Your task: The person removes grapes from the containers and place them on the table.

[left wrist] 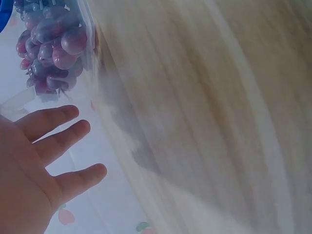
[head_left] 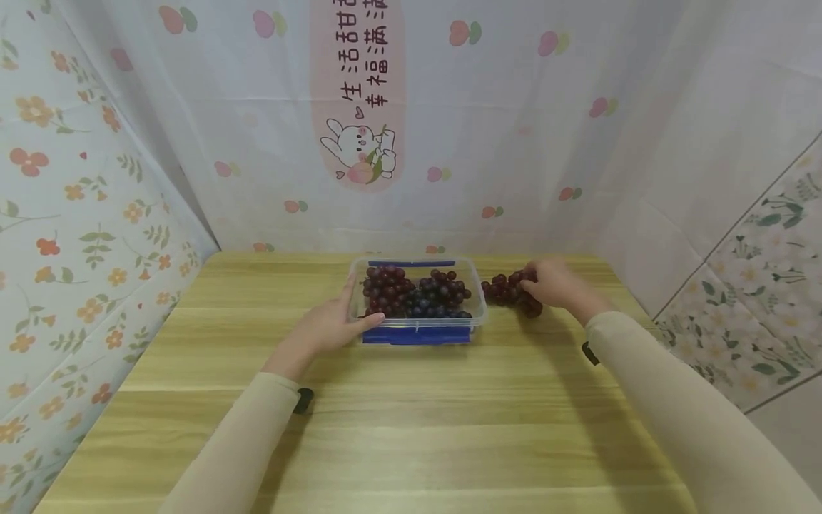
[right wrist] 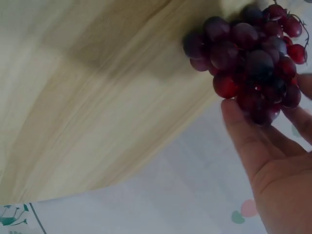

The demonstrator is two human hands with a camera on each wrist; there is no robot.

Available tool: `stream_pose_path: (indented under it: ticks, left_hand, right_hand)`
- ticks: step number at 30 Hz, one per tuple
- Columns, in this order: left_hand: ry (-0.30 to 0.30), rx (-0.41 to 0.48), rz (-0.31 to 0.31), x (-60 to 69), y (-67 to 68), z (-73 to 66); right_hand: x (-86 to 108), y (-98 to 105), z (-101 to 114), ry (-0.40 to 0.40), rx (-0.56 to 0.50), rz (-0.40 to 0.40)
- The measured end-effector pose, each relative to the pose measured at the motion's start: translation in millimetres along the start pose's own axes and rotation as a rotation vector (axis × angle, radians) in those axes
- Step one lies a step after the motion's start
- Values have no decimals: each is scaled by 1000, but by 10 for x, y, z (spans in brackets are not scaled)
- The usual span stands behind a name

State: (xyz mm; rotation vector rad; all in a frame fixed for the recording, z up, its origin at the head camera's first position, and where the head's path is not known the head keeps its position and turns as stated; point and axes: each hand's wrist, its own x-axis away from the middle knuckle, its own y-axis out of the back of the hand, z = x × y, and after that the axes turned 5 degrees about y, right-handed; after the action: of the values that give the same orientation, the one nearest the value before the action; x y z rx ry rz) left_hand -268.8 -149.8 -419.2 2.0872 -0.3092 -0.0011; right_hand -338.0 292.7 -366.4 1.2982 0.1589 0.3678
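Note:
A clear plastic box (head_left: 480, 303) with blue clips sits near the far side of the table, with several bunches of dark grapes (head_left: 388, 289) inside. My left hand (head_left: 324, 325) rests against the box's left side, its thumb at the front left corner. In the left wrist view, fingers (left wrist: 63, 141) of that hand are spread and straight beside the box's grapes (left wrist: 56, 46). Right of the box, another bunch of red-purple grapes (head_left: 507, 291) lies at table level. My right hand (head_left: 555, 282) grips its right end, and fingers (right wrist: 239, 126) press against the grapes (right wrist: 248, 63) in the right wrist view.
The wooden table (head_left: 417, 428) ends at a white curtain (head_left: 488, 143) with peach prints and a rabbit drawing. A flowered cloth (head_left: 83, 214) hangs on the left, and flowered panels (head_left: 758, 285) stand on the right. A blue clip flap (head_left: 417, 335) hangs down at the box's front.

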Motion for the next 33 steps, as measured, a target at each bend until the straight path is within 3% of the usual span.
stream_pose_path:
  ticks: [11,20,24,33]
  left_hand:
    - [4,59,22,-1,-11,32]
    - [34,47,31,14,-19,35]
    - [23,60,35,18,-12,34]
    - [21,47,25,32,1,17]
  right_hand:
    - [14,30,42,-7,24,67]
    - [-15,160,211,-10,47,201]
    - [-28,273,352,20,31,208]
    - [-63,501,839,104,133,163]
